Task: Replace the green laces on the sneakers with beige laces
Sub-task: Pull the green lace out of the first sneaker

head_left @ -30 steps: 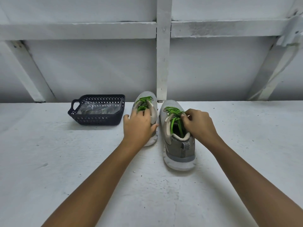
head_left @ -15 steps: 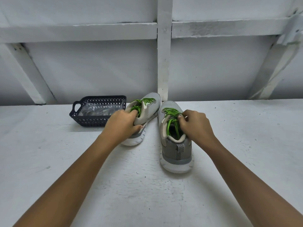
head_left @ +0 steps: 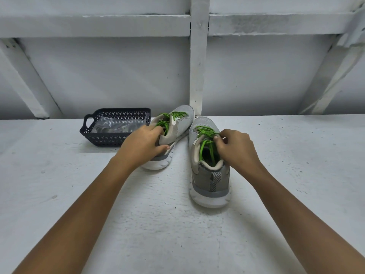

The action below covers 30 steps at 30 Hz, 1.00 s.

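Head view. Gripping the collar of the tilted grey mesh sneaker (head_left: 182, 120) with the left hand (head_left: 142, 144), just beside the black perforated plastic basket (head_left: 110, 138). Pinching the bright green laces (head_left: 205, 133) of the upright grey mesh sneaker (head_left: 209, 175) with the right hand (head_left: 237, 149), on the white painted table (head_left: 177, 234).

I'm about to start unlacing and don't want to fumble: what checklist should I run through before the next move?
1. Right hand pinches the green lace on the right grey mesh sneaker: ok.
2. That sneaker upright on the white painted table: ok.
3. Left hand grips the left grey mesh sneaker: ok.
4. That sneaker sitting flat: not ok, tilted.
5. Beige laces ready: cannot tell; the dark plastic basket holds a clear packet, contents unclear.
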Motion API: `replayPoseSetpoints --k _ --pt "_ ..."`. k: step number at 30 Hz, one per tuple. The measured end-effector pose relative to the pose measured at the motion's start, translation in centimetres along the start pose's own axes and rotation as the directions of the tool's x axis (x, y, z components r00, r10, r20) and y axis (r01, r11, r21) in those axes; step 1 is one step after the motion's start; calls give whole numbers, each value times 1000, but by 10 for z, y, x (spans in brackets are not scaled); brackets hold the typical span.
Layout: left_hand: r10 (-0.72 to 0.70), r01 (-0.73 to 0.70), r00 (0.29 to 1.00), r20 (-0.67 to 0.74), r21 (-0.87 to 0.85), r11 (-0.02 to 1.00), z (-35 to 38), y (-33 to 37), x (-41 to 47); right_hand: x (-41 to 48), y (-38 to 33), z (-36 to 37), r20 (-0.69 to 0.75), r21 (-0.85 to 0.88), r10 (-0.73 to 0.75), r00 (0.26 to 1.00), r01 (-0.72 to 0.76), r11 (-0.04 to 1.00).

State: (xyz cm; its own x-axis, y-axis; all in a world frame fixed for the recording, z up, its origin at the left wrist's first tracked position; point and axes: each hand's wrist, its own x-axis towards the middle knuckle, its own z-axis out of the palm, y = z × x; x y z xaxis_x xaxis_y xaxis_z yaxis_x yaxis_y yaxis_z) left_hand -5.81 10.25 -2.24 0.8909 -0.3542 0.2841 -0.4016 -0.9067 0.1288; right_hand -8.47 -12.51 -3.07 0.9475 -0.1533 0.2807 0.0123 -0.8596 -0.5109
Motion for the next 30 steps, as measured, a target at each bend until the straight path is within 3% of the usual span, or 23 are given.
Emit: replayPoseSetpoints --k 3,8,10,12,14,18,23,26,30 --pt "23 -23 1000 -5 20 1000 1 -4 1 -1 0 1 2 4 -9 1000 9 1000" --pt "187 -172 981 -47 231 958 6 -6 4 -1 5 -11 109 30 -67 992 64 997" --pt "233 -215 959 -160 124 969 3 5 5 -1 6 -19 110 67 -129 986 122 990" --pt "214 -229 959 -187 -63 971 -1 28 5 2 5 -26 107 74 -220 970 213 974" --pt "167 -180 983 -77 -205 962 -1 52 7 4 2 -29 175 51 -282 943 277 959" --pt "98 -63 981 165 -207 976 7 79 15 7 -3 -22 307 -68 -270 913 304 950" --pt "-15 64 988 151 -328 942 0 78 19 7 3 -16 253 -5 -268 930 279 960" --pt "-93 189 976 197 -550 814 -5 66 18 8 8 -14 238 65 -253 938 244 968" --pt "-149 349 937 316 -833 429 -8 53 16 9 13 -11 215 147 -235 948 207 967"
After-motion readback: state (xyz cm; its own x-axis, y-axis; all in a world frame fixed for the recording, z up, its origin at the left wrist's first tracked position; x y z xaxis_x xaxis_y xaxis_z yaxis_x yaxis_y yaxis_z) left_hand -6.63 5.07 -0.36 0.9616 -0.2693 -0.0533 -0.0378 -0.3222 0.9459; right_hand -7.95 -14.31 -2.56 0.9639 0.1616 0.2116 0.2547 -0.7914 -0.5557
